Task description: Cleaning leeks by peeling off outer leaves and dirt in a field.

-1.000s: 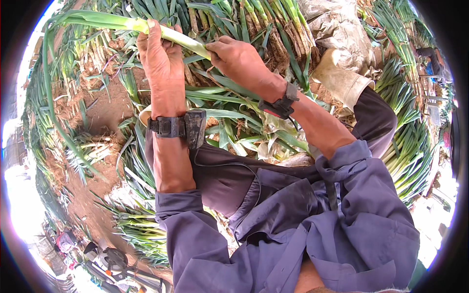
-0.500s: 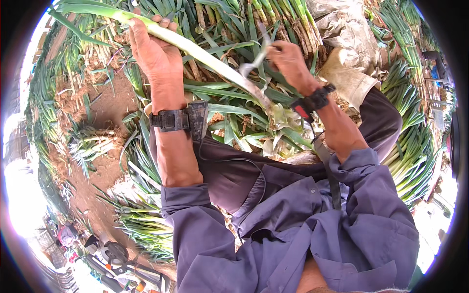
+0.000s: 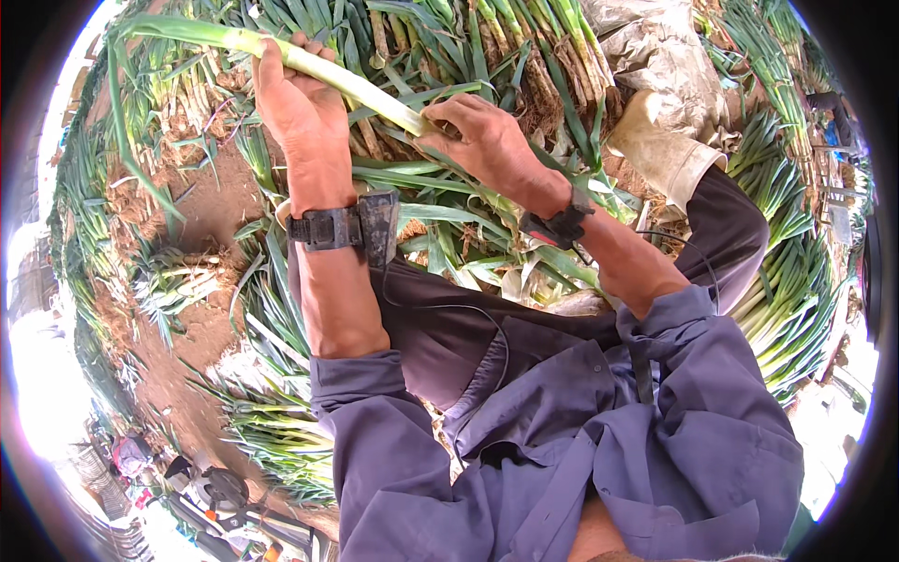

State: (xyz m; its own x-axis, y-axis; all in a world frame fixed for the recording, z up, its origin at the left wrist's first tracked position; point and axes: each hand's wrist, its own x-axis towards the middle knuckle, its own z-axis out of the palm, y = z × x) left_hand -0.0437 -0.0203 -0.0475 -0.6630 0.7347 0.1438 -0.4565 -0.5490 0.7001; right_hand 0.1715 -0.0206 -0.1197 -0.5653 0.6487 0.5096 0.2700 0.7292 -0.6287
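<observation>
A long leek (image 3: 365, 94) slants across the upper left, its green leaves toward the left and its pale shaft toward the right. My left hand (image 3: 302, 103) is closed around the upper shaft, just below the leaves. At the shaft's lower part, my right hand (image 3: 482, 140) has its thumb and fingers closed on the same leek. The root end is hidden by that hand. Under both hands lie loose green leaves and peeled strips (image 3: 449, 211).
Bundled leeks with earthy roots (image 3: 543, 75) lie beyond my hands. More leek piles stand at the right (image 3: 787, 300) and lower left (image 3: 281, 431). A crumpled tan sack (image 3: 655, 56) sits at the upper right. Bare brown soil (image 3: 201, 328) shows at the left.
My right hand has moved left and taken hold of the leek's lower shaft. The pale strip it held before is no longer seen. My left hand keeps its grip.
</observation>
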